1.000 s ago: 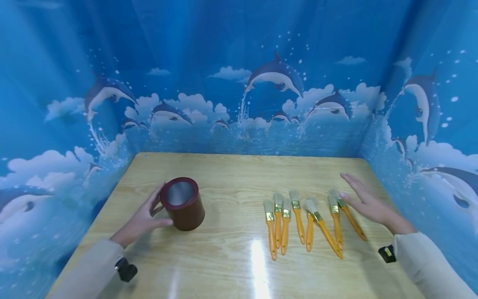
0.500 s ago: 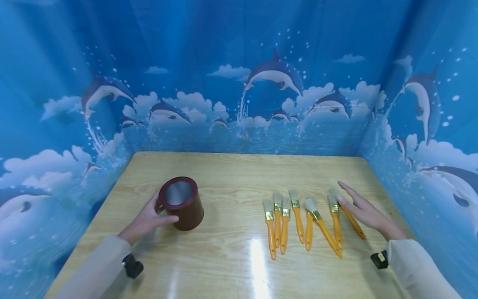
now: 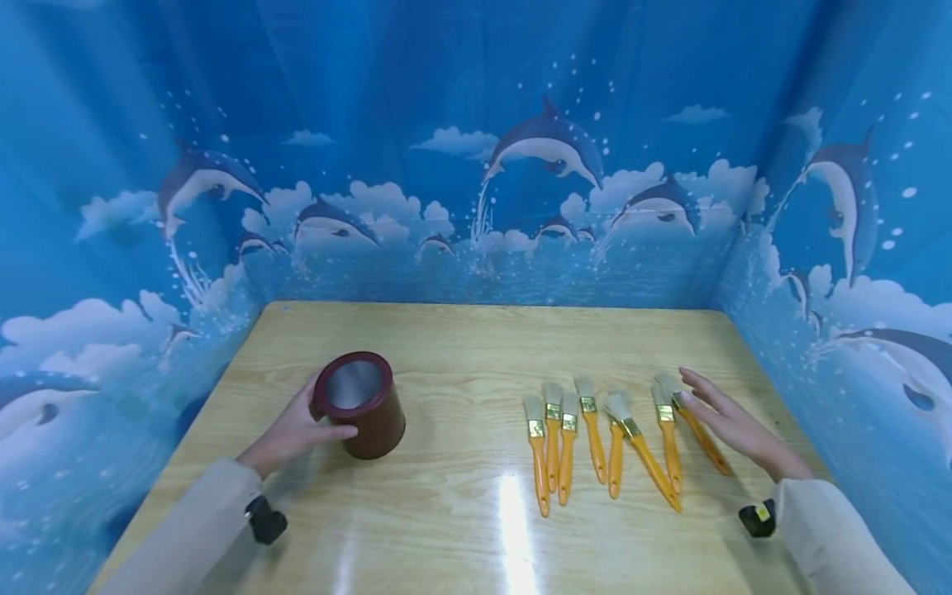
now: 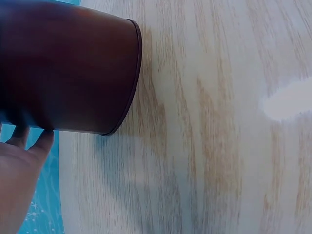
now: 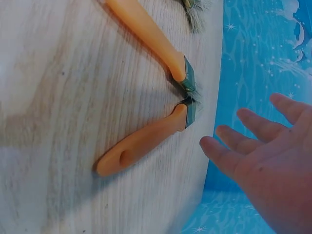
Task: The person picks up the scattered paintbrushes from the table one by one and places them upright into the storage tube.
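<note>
A dark red cylindrical canister with an open top and a grey inside stands upright on the left of the table. My left hand holds it from the left, thumb along the near side and fingers round the far side; in the left wrist view the fingertips meet its wall. Over on the right, my right hand hovers with fingers spread beside the rightmost paintbrush. It holds nothing. That brush's orange handle lies on the table in the right wrist view, its bristles close to a neighbouring brush.
Several more orange-handled paintbrushes lie in a loose row, bristles pointing away, and one crosses another. The wooden table is bounded at the back and sides by a blue dolphin curtain.
My left hand has closed in on the canister, its thumb now against the near side. My right hand has come slightly lower and nearer the rightmost brush. The brushes lie as before.
</note>
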Demonstrator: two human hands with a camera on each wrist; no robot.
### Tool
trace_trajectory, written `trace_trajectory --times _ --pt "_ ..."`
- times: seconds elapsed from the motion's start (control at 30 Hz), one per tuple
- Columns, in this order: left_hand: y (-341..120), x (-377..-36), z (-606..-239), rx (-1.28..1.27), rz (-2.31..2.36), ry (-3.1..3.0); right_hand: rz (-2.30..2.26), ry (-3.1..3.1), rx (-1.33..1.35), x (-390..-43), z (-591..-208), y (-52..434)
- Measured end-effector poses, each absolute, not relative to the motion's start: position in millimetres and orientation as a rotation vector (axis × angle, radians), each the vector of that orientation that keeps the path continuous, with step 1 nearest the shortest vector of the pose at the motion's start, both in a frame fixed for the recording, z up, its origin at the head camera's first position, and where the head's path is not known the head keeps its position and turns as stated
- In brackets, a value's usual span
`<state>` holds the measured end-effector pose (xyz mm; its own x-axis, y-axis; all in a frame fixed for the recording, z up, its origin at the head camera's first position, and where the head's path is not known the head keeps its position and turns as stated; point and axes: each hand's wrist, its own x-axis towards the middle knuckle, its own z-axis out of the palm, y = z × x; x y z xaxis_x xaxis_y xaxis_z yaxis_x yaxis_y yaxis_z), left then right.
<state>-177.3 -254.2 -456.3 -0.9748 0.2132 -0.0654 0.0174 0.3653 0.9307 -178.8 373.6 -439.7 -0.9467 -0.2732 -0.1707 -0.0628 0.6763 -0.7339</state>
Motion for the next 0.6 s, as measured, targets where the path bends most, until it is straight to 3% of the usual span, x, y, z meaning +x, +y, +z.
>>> trace_trajectory --times 0.6 --pt "-253.7 -176.6 -453.7 0.163 1.635 2.449 -1.194 2.567 -0.084 -179.3 -453.3 384.4"
